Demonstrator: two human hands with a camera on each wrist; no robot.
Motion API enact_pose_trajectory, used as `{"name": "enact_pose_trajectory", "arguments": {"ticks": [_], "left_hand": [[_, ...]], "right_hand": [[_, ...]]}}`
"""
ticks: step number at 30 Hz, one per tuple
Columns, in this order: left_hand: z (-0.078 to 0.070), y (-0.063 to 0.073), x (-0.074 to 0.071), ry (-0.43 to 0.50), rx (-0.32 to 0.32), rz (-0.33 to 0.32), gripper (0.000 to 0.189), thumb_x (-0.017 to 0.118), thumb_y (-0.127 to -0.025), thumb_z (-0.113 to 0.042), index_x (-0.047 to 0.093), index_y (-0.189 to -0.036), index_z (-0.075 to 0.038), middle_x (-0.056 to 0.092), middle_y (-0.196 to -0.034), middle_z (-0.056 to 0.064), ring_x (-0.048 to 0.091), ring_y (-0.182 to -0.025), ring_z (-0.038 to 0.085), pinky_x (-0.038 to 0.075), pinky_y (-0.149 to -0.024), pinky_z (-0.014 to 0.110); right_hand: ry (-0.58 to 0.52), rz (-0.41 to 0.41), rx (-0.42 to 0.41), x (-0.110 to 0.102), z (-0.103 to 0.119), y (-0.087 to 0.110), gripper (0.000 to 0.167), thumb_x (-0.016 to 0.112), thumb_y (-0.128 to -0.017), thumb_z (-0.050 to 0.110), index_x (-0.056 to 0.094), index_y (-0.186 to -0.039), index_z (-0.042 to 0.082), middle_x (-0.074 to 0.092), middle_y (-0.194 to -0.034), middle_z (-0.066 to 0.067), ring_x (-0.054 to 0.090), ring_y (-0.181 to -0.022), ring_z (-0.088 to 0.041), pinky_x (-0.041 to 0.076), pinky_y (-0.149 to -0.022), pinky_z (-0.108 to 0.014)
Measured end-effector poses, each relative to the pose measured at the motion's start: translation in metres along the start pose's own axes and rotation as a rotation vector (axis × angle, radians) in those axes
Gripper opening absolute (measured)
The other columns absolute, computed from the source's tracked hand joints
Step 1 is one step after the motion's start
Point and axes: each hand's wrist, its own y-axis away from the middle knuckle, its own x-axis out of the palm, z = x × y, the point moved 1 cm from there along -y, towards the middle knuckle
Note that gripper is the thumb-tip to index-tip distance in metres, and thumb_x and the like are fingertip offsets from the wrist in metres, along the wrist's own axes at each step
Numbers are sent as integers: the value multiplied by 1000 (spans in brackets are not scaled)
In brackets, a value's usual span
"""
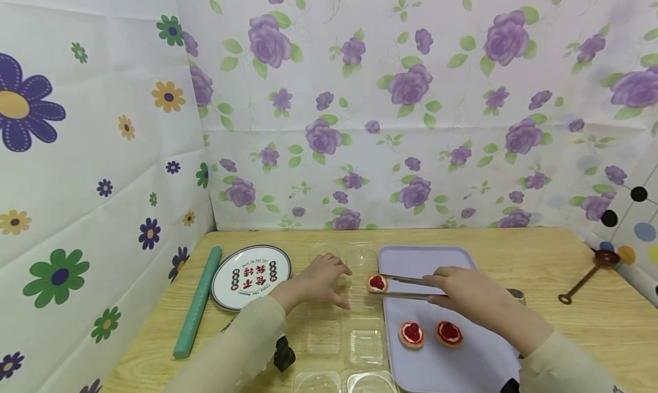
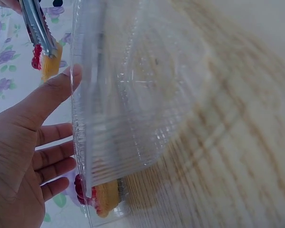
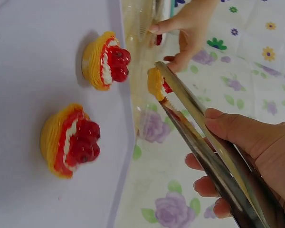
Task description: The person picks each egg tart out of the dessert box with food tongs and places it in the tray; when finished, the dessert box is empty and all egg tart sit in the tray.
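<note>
My right hand (image 1: pixel 473 299) grips metal tongs (image 3: pixel 194 128), whose tips pinch a small tart (image 1: pixel 377 283) topped with red fruit. This tart is over the left edge of the lilac tray (image 1: pixel 426 260), beside the clear plastic boxes (image 1: pixel 366 347). Fingers spread, my left hand (image 1: pixel 315 280) is over the boxes and holds nothing; its thumb and fingertips are right at a clear plastic wall (image 2: pixel 80 118) in the left wrist view. Another tart (image 2: pixel 104 197) sits in a box below that hand, hidden in the head view. Two more tarts, one nearer (image 1: pixel 411 334) and one further right (image 1: pixel 449 333), lie on the tray.
A white oval plate (image 1: pixel 222 279) with red lettering lies left of the boxes, with a green stick (image 1: pixel 197 304) beside it. A brown long-handled ladle (image 1: pixel 586 279) lies at the table's right edge. Flowered cloth (image 1: pixel 360 153) hangs behind the table.
</note>
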Motion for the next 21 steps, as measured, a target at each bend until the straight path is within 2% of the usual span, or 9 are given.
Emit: {"name": "enact_pose_trajectory", "arguments": {"ticks": [14,21], "left_hand": [[-3,1,-5,0,2,32,73,78,-72,-54,58,-130,-14,56,-133,5,45,-127,23,35,-110,43],[-3,1,-4,-7,1,31,73,78,-72,-54,58,-130,-15,56,-132,4,45,-126,23,35,-110,43]], "right_hand": [[28,-30,95,-1,-27,42,37,70,-84,35,70,-114,15,68,-97,5,65,-80,-12,55,-65,-29],[-14,17,121,4,-39,56,36,70,-83,34,71,-113,14,68,-96,7,65,-77,-10,54,-63,-27]]}}
